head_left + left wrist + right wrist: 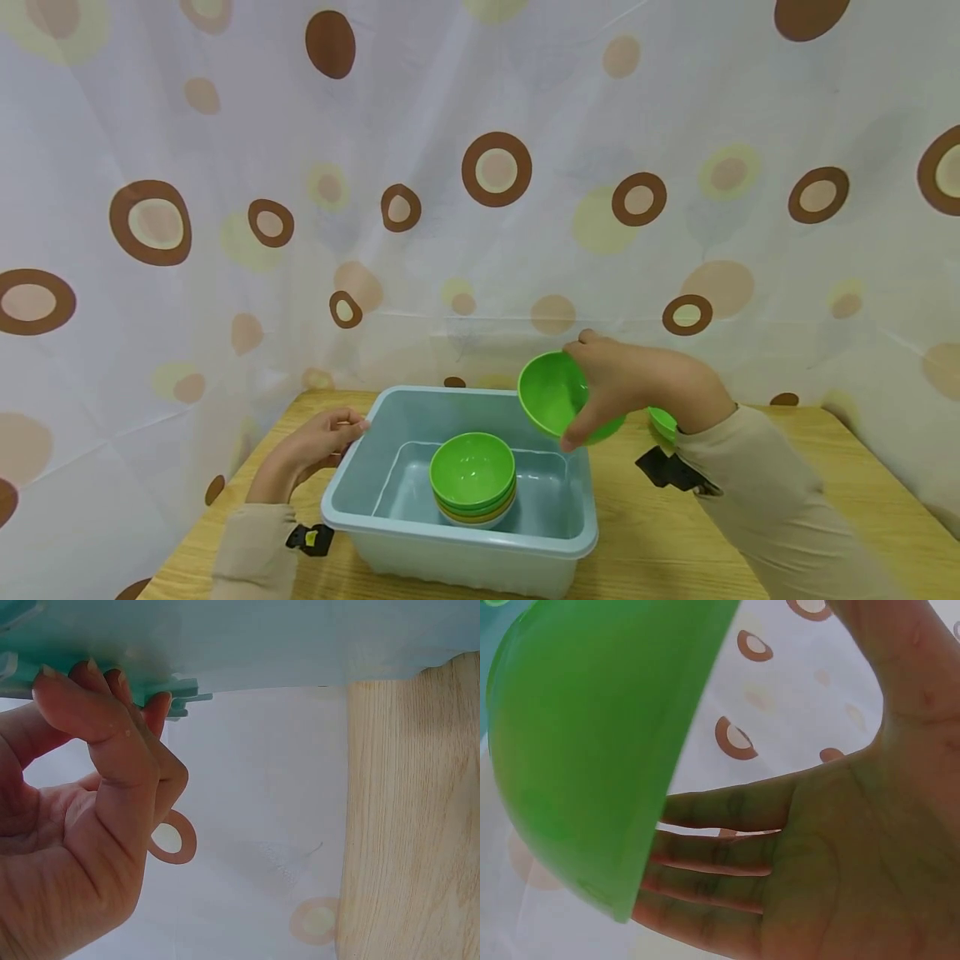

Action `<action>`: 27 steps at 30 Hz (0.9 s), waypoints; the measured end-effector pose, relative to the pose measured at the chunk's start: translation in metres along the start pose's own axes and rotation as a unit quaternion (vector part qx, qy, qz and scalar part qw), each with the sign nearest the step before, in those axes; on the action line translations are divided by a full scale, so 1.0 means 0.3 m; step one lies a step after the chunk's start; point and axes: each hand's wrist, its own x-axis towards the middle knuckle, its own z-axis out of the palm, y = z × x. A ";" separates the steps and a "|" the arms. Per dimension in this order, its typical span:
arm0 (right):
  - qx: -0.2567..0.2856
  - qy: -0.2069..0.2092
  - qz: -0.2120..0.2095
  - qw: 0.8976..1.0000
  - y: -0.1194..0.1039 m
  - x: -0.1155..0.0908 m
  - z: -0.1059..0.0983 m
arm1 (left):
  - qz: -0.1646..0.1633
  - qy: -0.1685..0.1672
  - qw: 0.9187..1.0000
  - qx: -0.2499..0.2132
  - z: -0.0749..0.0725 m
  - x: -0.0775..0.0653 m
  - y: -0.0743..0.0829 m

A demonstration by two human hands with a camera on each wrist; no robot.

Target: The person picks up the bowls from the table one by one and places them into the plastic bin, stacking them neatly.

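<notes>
My right hand holds a green bowl by its rim, thumb on the near side and fingers on the far side. Tilted with its opening toward the left, the bowl hangs over the right side of a light-blue plastic tub. In the right wrist view the bowl's outer side fills the left, and the straight fingers reach behind it. Inside the tub stands a stack of bowls, green on top with yellow and white edges below. My left hand holds the tub's left rim with bent fingers.
Another green bowl sits on the wooden table to the right, partly hidden behind the right wrist. A white curtain with brown and beige spots hangs behind and beside the table.
</notes>
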 end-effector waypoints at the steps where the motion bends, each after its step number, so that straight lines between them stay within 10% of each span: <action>1: -0.001 -0.001 0.000 1.000 -0.006 0.007 0.001 | 0.001 0.000 1.000 0.001 0.000 0.000 -0.001; 27: -0.020 -0.048 0.012 0.999 -0.120 0.198 0.071 | -0.003 -0.002 1.000 0.000 -0.004 -0.003 0.000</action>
